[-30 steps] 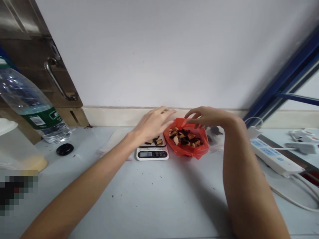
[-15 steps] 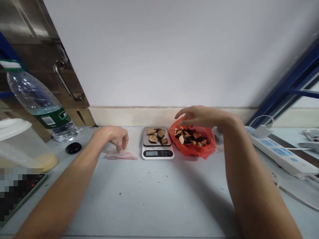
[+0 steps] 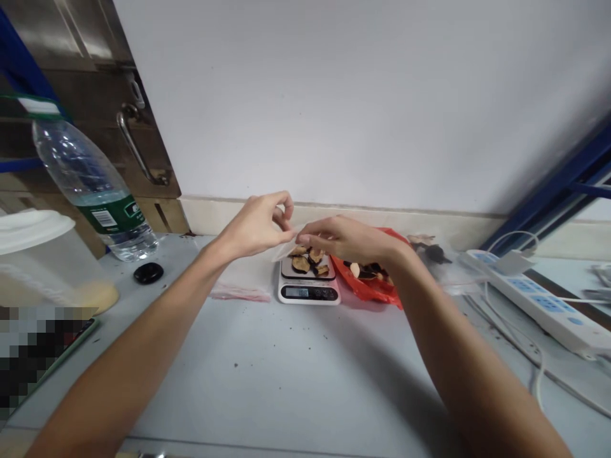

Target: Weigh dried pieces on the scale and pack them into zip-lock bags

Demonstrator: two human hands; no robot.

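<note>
My left hand (image 3: 262, 222) pinches a small clear plastic bag (image 3: 282, 253) between thumb and fingers, above the back left of the scale. Close against it, my right hand (image 3: 341, 236) has its fingertips together at the bag's upper edge. Below them is the white digital scale (image 3: 309, 300), its display lit. Several dried brown slices (image 3: 300, 264) with dark rims lie on its plate. To its right a red plastic bag (image 3: 377, 294) holds more dried pieces, partly covered by my right hand and forearm. A stack of clear bags with pink edges (image 3: 241, 291) lies left of the scale.
At the left stand a water bottle (image 3: 112, 213), a lidded cup (image 3: 42, 261), a black round cap (image 3: 148, 273) and a phone (image 3: 52, 362). On the right are a clear bag (image 3: 442, 267), a white power strip (image 3: 539, 302) and loose cables (image 3: 539, 369). A wall (image 3: 334, 114) rises behind.
My left hand has lifted a clear bag from the stack and moved right and up with it. My right hand has moved left from above the red bag to meet it.
</note>
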